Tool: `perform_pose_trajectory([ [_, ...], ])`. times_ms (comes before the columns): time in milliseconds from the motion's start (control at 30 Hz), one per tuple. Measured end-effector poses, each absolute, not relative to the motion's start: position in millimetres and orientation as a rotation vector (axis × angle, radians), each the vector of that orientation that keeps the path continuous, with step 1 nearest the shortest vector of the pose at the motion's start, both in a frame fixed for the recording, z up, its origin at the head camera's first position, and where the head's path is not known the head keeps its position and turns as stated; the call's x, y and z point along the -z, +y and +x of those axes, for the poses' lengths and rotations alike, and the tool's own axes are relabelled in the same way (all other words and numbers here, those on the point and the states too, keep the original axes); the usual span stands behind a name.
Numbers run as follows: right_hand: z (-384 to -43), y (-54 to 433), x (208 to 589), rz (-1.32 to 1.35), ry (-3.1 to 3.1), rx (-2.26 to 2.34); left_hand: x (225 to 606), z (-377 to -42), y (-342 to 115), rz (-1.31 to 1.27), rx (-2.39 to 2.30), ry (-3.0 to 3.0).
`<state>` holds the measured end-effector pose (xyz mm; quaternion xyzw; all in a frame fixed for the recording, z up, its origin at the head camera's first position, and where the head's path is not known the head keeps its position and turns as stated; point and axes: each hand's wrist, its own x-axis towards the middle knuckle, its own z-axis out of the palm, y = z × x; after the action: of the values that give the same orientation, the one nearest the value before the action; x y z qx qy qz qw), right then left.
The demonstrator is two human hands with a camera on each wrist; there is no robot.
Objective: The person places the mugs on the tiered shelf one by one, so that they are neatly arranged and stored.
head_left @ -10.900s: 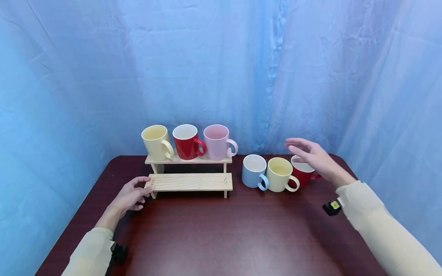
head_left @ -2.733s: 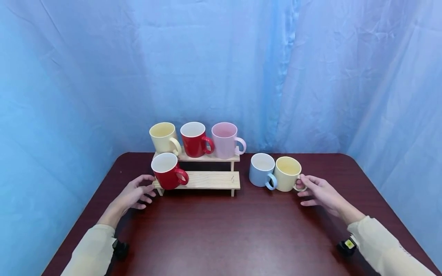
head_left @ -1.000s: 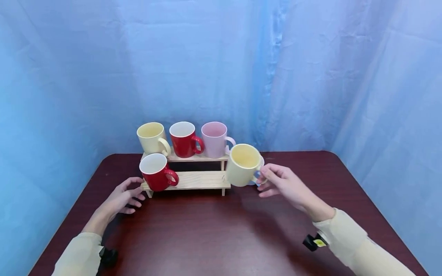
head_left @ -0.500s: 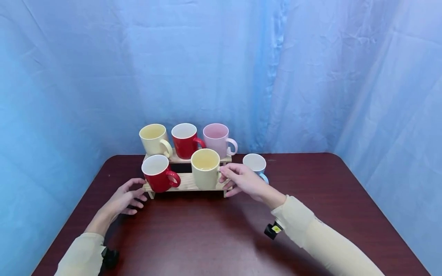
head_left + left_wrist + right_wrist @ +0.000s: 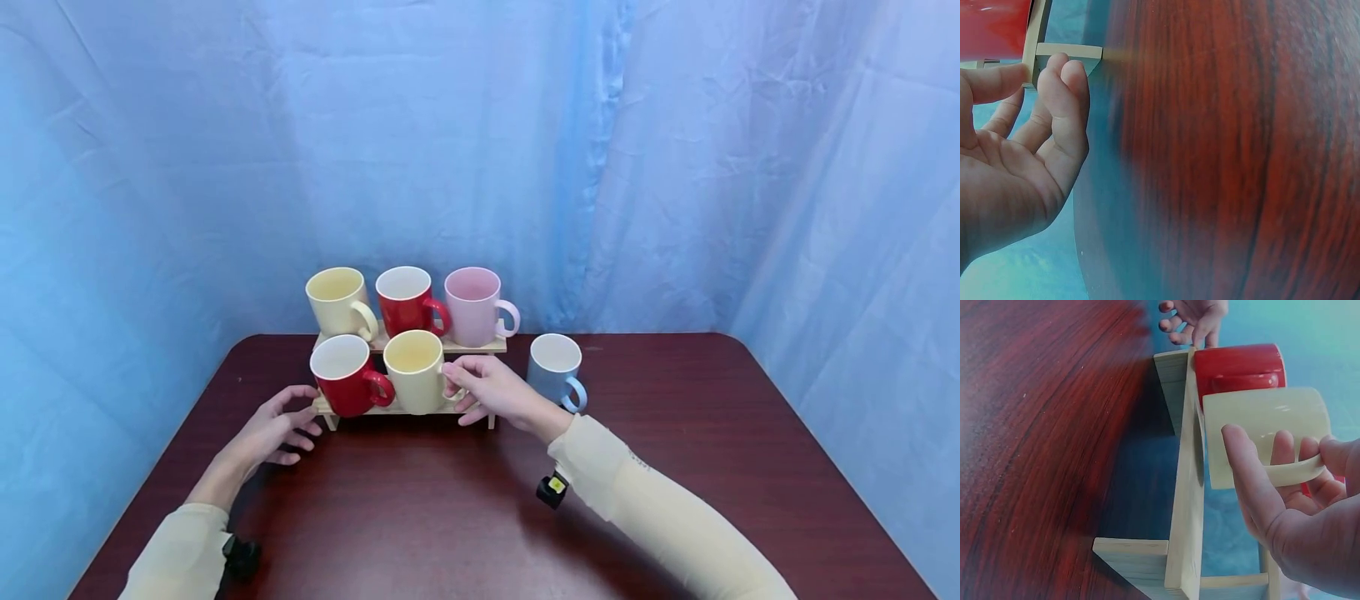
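In the head view my right hand pinches the handle of a pale yellow mug, thumb and fingers around it. This mug stands upright at the lower board of a two-tier wooden rack, its base right at the board in the right wrist view. Close on its left sits a red mug with a white inside. My left hand holds the left end of the lower board between thumb and index finger; its other fingers curl loosely near the rack's leg.
On the upper tier stand another yellow mug, another red mug and a pink mug, handles to the right. A light blue mug stands on the dark table right of the rack. Blue curtains hang behind.
The red mug came onto the lower board earlier. Since then my right hand has lifted the yellow mug from beside the blue one and carried it left, next to the red mug. My left hand stays put.
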<state>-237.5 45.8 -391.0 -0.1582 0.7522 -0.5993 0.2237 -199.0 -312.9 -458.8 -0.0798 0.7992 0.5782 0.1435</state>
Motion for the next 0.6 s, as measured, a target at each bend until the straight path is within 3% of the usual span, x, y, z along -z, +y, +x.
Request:
perform_pose_trajectory([
  [600,-243.0,41.7,407.7,-0.452,2.172,1.622,460.4,-199.6,-313.0,-0.233,-1.667,2.306],
])
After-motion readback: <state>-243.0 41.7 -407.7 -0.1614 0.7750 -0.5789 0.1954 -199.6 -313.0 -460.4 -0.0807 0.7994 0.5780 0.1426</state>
